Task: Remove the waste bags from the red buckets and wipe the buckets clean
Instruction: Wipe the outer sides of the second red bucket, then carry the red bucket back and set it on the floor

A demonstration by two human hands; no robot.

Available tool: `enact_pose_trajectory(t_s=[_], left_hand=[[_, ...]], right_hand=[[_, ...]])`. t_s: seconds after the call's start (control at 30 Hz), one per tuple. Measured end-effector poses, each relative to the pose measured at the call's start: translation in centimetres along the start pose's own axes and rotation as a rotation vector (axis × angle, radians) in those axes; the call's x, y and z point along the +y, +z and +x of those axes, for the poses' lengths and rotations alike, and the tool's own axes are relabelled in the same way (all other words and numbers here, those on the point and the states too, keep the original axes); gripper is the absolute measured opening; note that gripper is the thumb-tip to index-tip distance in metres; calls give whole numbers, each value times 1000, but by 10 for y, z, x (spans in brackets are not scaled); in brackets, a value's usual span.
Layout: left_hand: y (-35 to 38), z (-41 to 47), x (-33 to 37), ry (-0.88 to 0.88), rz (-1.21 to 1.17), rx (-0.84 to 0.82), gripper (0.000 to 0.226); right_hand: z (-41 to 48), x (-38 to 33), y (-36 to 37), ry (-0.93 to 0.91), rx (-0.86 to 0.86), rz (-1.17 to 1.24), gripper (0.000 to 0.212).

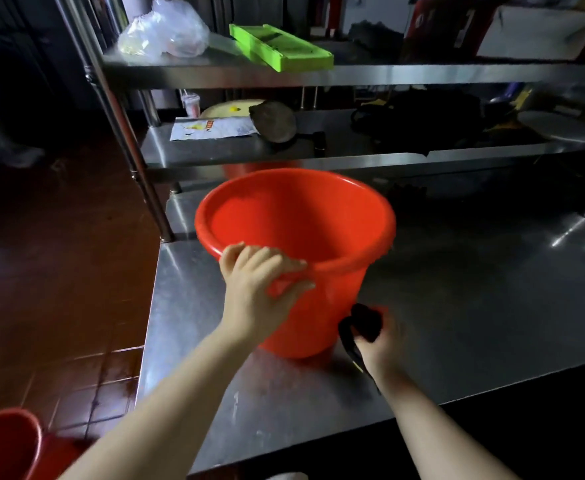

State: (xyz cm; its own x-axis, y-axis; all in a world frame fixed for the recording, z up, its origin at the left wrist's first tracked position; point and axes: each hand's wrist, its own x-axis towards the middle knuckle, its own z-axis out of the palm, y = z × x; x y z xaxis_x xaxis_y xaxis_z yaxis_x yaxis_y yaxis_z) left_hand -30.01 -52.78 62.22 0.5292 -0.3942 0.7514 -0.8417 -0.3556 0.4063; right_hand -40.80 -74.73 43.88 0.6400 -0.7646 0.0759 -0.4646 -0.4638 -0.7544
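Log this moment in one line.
left hand: grips red bucket rim | right hand: holds dark cloth by bucket's lower wall | bucket: upright on steel table, no bag inside

The person's left hand and right hand are bare. The left forearm and right forearm are bare too, uncovered down to the lower edge. The right hand's outline is blurred; the left hand's knuckles show sharply.

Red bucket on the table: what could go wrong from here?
1. The red bucket stands near the left edge of the table; wiping could slide it off the steel.
2. Only the left hand on the rim steadies it; the right hand pressing the cloth low may tip it.
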Motion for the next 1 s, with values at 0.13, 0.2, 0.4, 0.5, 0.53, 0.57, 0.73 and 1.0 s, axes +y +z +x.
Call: enact_pose_trajectory(t_s=[0.13, 0.2, 0.4, 0.5, 0.53, 0.57, 0.73, 1.0], left_hand=[[16, -43, 14, -2, 33, -68, 21], [18, -47, 19, -33, 70, -93, 22], [16, -45, 32, -74, 196, -129, 21], [12, -46, 34, -76, 178, -143, 18], [9, -46, 34, -76, 157, -141, 17], [6, -44, 33, -78, 137, -134, 16], [-17, -10, 7, -146, 71, 37, 11], [-26, 49, -60, -960, -339, 162, 52]], right_hand=[[17, 33, -6, -27, -109, -254, 54], [19, 29, -16, -3, -157, -339, 52], [30, 55, -9, 108, -395, -532, 58], [29, 59, -7, 123, -439, -560, 63], [29, 54, -10, 139, -440, -541, 62], [32, 49, -12, 160, -417, -480, 61], [63, -9, -52, 177, -102, 343, 49], [85, -117, -120, 219, -161, 758, 64]])
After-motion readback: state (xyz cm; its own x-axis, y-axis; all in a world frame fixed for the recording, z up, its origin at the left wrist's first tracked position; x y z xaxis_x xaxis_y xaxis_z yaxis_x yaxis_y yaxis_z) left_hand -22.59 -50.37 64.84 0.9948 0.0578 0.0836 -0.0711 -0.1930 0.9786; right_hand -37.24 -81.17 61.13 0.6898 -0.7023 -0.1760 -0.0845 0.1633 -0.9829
